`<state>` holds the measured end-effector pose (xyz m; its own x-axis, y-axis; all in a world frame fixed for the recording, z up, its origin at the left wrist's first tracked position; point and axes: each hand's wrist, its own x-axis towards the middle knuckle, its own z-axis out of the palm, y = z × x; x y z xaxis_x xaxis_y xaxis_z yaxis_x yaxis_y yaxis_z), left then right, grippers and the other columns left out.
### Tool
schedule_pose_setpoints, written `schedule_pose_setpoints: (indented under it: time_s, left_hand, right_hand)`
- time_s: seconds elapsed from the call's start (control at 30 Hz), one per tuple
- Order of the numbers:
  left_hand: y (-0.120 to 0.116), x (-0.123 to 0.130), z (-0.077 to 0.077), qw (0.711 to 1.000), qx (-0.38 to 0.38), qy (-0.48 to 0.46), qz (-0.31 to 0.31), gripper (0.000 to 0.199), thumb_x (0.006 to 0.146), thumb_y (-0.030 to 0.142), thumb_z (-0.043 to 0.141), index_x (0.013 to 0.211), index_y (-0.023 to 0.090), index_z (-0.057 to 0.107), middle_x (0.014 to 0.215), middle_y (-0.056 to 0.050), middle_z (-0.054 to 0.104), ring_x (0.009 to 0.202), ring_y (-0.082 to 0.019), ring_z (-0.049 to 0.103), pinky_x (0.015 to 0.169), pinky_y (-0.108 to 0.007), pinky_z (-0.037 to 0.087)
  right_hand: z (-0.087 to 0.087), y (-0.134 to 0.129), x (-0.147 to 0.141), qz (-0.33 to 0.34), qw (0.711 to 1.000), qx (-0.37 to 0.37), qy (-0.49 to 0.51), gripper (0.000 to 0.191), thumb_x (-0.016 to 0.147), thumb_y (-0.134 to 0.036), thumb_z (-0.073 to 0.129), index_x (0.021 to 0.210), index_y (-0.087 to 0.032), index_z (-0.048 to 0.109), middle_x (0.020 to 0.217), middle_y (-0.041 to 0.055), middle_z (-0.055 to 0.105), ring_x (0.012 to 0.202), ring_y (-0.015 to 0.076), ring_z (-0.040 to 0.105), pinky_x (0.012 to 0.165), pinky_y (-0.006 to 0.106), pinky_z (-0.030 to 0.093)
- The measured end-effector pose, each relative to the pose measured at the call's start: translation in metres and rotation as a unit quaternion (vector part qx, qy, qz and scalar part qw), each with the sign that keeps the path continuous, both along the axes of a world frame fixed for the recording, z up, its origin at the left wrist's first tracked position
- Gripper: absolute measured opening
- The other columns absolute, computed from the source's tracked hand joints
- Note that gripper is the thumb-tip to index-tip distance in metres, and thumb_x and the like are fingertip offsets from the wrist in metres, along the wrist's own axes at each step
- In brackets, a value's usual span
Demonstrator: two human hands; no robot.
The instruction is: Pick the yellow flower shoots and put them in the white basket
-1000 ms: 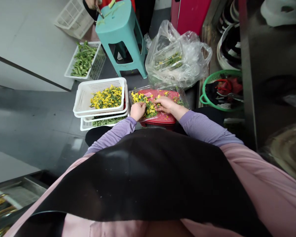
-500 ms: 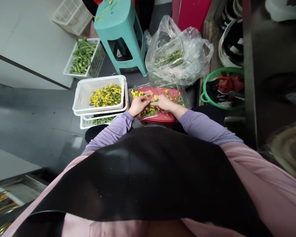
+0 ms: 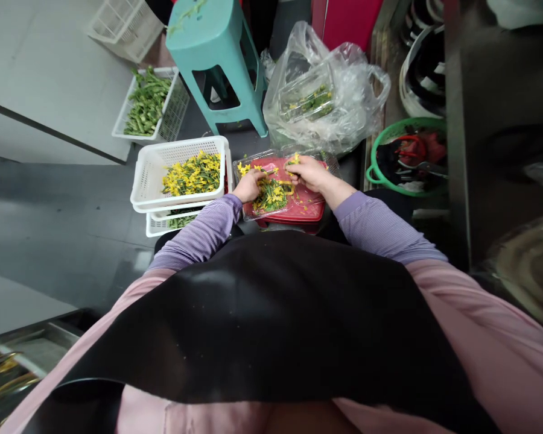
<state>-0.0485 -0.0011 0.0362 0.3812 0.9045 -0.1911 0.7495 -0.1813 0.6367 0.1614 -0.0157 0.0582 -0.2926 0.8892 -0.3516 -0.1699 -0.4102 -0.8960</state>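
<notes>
A clear plastic clamshell box (image 3: 250, 212) lies unfolded on a red stool (image 3: 314, 212), with yellow-flowered green sprigs (image 3: 271, 196) heaped in its left half. At that half's upper left, my left hand (image 3: 248, 185) is closed, its fingertips among the sprigs; what they pinch is too small to make out. Over the box's right half, my right hand (image 3: 310, 173) pinches a small yellow-flowered sprig (image 3: 294, 160) between thumb and fingers. Just left of the box, a white perforated basket (image 3: 147, 175) holds a pile of similar flowering sprigs (image 3: 194, 175).
Beneath the white basket sits another basket (image 3: 154, 226) with greens. A teal stool (image 3: 203, 30), a basket of green stalks (image 3: 174, 102) and a plastic bag (image 3: 357, 114) holding a filled clear box (image 3: 308, 99) stand beyond. At right is a green basin (image 3: 375, 172).
My hands have moved apart: the right went right and up with a sprig, the left slightly left. More of the heaped sprigs in the box now shows. The view shifted slightly.
</notes>
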Motion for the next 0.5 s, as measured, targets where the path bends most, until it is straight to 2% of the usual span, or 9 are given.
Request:
schedule_pose_setpoints:
  time_s: [0.03, 0.1, 0.2, 0.37, 0.5]
  left_hand:
    - [0.001, 0.0, -0.006, 0.996, 0.048, 0.065, -0.049, 0.033, 0.076, -0.001, 0.055, 0.1, 0.014, 0.073, 0.107, -0.012, 0.066, 0.102, -0.023, 0.059, 0.095, -0.038, 0.046]
    - [-0.001, 0.003, -0.015, 0.969, 0.104, 0.172, -0.145, 0.038, 0.079, 0.004, 0.055, 0.109, 0.018, 0.073, 0.12, -0.013, 0.062, 0.115, -0.028, 0.052, 0.099, -0.043, 0.041]
    - [-0.004, 0.009, -0.022, 0.93, 0.13, 0.258, -0.229, 0.032, 0.086, 0.012, 0.053, 0.11, 0.017, 0.073, 0.118, -0.015, 0.063, 0.116, -0.032, 0.05, 0.096, -0.047, 0.038]
    - [-0.003, 0.013, -0.02, 0.906, 0.118, 0.296, -0.279, 0.029, 0.089, 0.016, 0.052, 0.11, 0.017, 0.072, 0.111, -0.015, 0.066, 0.109, -0.031, 0.053, 0.092, -0.045, 0.038]
    - [0.001, 0.01, -0.017, 0.912, 0.114, 0.275, -0.281, 0.023, 0.086, 0.016, 0.056, 0.099, 0.015, 0.075, 0.109, -0.016, 0.067, 0.111, -0.032, 0.054, 0.094, -0.046, 0.038]
  right_hand:
    - [0.001, 0.001, 0.001, -0.018, 0.999, -0.02, 0.024, 0.016, 0.081, -0.009, 0.062, 0.079, -0.017, 0.048, 0.057, -0.0051, 0.043, 0.047, 0.0066, 0.038, 0.044, 0.018, 0.032]
    - [0.005, 0.001, 0.001, -0.039, 0.996, -0.05, 0.058, 0.015, 0.08, -0.008, 0.058, 0.08, -0.017, 0.047, 0.059, -0.0047, 0.043, 0.047, 0.0068, 0.039, 0.044, 0.019, 0.034]
    - [0.008, 0.0, 0.0, -0.058, 0.992, -0.076, 0.084, 0.012, 0.082, -0.009, 0.054, 0.078, -0.017, 0.046, 0.062, -0.0028, 0.048, 0.049, 0.0079, 0.045, 0.048, 0.021, 0.042]
    - [0.003, -0.001, 0.0, -0.036, 0.991, -0.088, 0.093, 0.013, 0.083, -0.011, 0.062, 0.081, -0.015, 0.05, 0.063, -0.0019, 0.052, 0.052, 0.0083, 0.05, 0.046, 0.019, 0.041]
    - [-0.001, -0.001, 0.0, -0.042, 0.993, -0.084, 0.071, 0.012, 0.083, -0.007, 0.062, 0.086, -0.015, 0.053, 0.059, -0.0022, 0.052, 0.049, 0.0085, 0.05, 0.044, 0.017, 0.039]
